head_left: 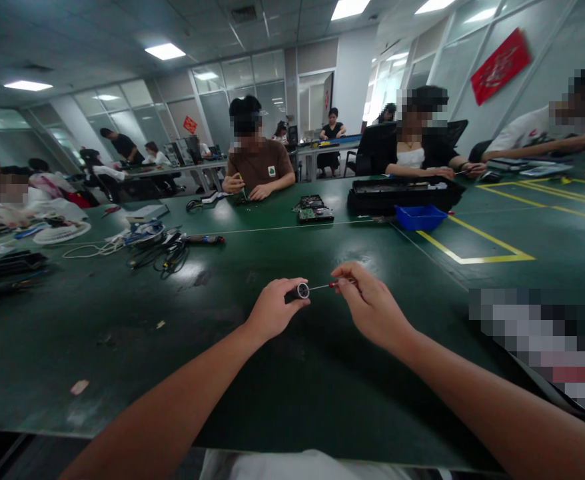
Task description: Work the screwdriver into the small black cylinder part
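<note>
Near the middle of the green table (212, 373), my left hand (276, 308) holds a small dark round part (302, 291) with a pale rim, pinched between thumb and fingers. Its round face is turned towards the right. My right hand (370, 300) is closed on the red handle of a thin screwdriver (322, 287). The metal shaft points left, and its tip is at the edge of the round part. Whether the tip sits in a screw is too small to tell.
Beyond my hands lie a circuit board assembly (315, 209), a blue bin (420, 217) and a long black casing (405, 196). Black cables (165, 253) lie at the left. People sit across the table. A blurred-out object (547, 347) is at the right.
</note>
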Motion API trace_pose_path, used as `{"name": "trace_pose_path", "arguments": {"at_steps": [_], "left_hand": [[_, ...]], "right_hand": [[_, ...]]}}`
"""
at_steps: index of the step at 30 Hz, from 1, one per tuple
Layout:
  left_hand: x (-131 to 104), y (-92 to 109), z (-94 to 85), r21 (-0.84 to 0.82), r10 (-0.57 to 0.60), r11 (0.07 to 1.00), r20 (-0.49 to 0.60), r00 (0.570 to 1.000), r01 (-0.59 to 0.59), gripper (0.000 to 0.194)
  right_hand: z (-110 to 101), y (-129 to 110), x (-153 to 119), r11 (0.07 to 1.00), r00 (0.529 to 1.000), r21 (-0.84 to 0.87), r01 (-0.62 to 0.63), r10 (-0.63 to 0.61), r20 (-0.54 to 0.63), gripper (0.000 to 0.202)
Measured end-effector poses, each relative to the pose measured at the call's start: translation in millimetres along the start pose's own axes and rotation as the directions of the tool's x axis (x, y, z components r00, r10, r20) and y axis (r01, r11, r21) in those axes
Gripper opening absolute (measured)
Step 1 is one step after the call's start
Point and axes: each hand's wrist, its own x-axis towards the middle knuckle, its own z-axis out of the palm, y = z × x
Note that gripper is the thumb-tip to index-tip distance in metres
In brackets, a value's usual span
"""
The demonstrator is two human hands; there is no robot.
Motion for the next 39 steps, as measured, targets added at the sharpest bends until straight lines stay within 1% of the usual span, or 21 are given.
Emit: {"name": "trace_pose_path", "arguments": {"at_steps": [5, 8, 11, 15, 17, 20, 23, 24, 26, 27, 28, 29, 30, 31, 32, 34, 37, 39], "left_hand": [[1, 0, 1.6, 0.021, 0.005, 1.000, 0.017, 1.000, -0.005, 0.038], [1, 1, 2.5, 0.025, 0.006, 1.000, 0.022, 1.000, -0.006, 0.038], [0, 1, 1.7, 0.018, 0.000, 1.000, 0.015, 1.000, 0.000, 0.037], [-1, 2, 0.3, 0.014, -0.005, 1.000, 0.025, 1.000, 0.004, 0.037], [-1, 2, 0.0, 0.007, -0.002, 1.000, 0.031, 1.000, 0.002, 0.038], [0, 2, 0.1, -0.014, -0.007, 1.000, 0.019, 1.000, 0.007, 0.038], [0, 2, -0.5, -0.012, -0.017, 1.000, 0.008, 1.000, 0.017, 0.039], [0, 2, -1.0, 0.008, 0.002, 1.000, 0.012, 1.000, -0.002, 0.039], [0, 4, -2.5, 0.075, 0.083, 0.994, 0.022, 0.996, -0.085, 0.038], [1, 5, -3.3, 0.111, 0.132, 0.985, 0.020, 0.991, -0.133, 0.038], [1, 5, -4.1, 0.141, 0.172, 0.975, 0.012, 0.985, -0.172, 0.038], [1, 5, -4.7, 0.158, 0.193, 0.969, 0.001, 0.981, -0.191, 0.038], [2, 5, -5.2, 0.162, 0.194, 0.968, -0.012, 0.981, -0.189, 0.038], [2, 5, -5.5, 0.157, 0.179, 0.972, -0.021, 0.984, -0.173, 0.039], [2, 4, -5.7, 0.146, 0.157, 0.977, -0.022, 0.987, -0.152, 0.039], [3, 3, -5.5, 0.126, 0.114, 0.986, -0.010, 0.993, -0.112, 0.039], [3, 3, -4.9, 0.119, 0.091, 0.989, 0.002, 0.996, -0.091, 0.041], [2, 5, -4.7, 0.122, 0.095, 0.988, 0.001, 0.995, -0.095, 0.042]], "right_hand": [[-1, 0, 2, 0.995, 0.999, -0.084, -0.046, 0.047, 0.007, 0.031], [0, 0, 1, 0.998, 1.000, -0.053, -0.017, 0.018, 0.006, 0.024], [0, 0, 0, 1.000, 1.000, -0.007, 0.001, 0.000, 0.023, 0.024], [0, 0, -1, 0.999, 0.999, -0.032, -0.022, 0.023, 0.034, 0.030], [0, 0, -1, 0.999, 0.999, -0.029, -0.025, 0.026, 0.030, 0.029], [3, 2, -1, 1.000, 1.000, 0.026, -0.008, 0.008, -0.007, 0.025], [6, 6, 0, 0.986, 0.998, 0.161, -0.042, 0.051, -0.048, 0.019], [7, 9, 1, 0.971, 0.995, 0.228, -0.068, 0.082, -0.055, 0.019], [9, 15, 6, 0.910, 0.984, 0.394, -0.128, 0.166, -0.064, 0.024], [10, 19, 9, 0.858, 0.970, 0.486, -0.164, 0.230, -0.077, 0.027], [10, 23, 12, 0.787, 0.950, 0.579, -0.213, 0.304, -0.065, 0.028], [11, 27, 14, 0.716, 0.925, 0.649, -0.258, 0.378, -0.049, 0.029], [11, 29, 16, 0.671, 0.905, 0.686, -0.283, 0.423, -0.040, 0.028], [11, 31, 18, 0.662, 0.897, 0.696, -0.278, 0.438, -0.058, 0.027], [11, 32, 18, 0.670, 0.895, 0.691, -0.271, 0.439, -0.074, 0.027], [11, 31, 17, 0.718, 0.909, 0.654, -0.239, 0.402, -0.109, 0.026], [10, 23, 13, 0.806, 0.944, 0.566, -0.171, 0.300, -0.141, 0.026], [9, 18, 10, 0.869, 0.961, 0.475, -0.137, 0.233, -0.150, 0.026]]}}
